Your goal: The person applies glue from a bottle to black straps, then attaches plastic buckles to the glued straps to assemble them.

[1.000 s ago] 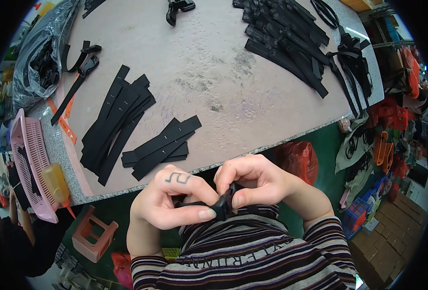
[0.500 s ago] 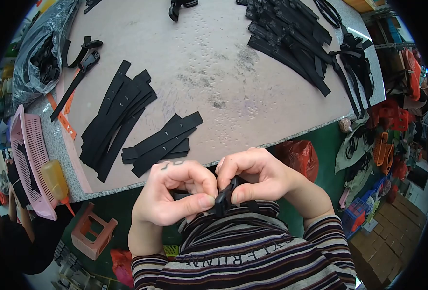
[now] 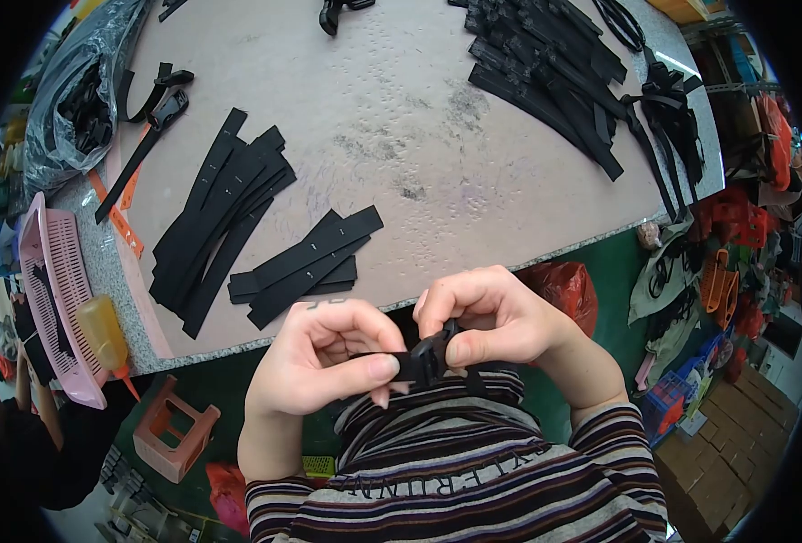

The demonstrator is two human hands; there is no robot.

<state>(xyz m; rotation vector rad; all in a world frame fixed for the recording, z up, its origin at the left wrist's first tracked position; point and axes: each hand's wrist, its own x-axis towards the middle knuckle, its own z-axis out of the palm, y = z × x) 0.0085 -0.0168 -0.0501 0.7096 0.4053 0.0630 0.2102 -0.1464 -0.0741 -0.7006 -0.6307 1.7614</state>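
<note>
Just off the table's near edge, in front of my body, both hands work on one black strap with a plastic buckle. My left hand (image 3: 333, 362) pinches the black strap (image 3: 403, 366) between thumb and fingers. My right hand (image 3: 491, 330) grips the black buckle (image 3: 431, 355) at the strap's end, thumb on its side. The fingers hide part of both pieces. On the table beyond my left hand lie a small pile of flat black straps (image 3: 315, 262) and a larger pile of black straps (image 3: 220, 217).
A big heap of black straps (image 3: 545, 81) covers the table's far right. At left are a bag of black parts (image 3: 75, 100), a buckled strap (image 3: 152, 131), a pink basket (image 3: 61, 299) and a yellow bottle (image 3: 102, 335). A stool (image 3: 176, 430) stands on the floor.
My hands have moved slightly apart and the buckle has turned. More of the strap and buckle now shows between my fingers. The piles on the table lie as before.
</note>
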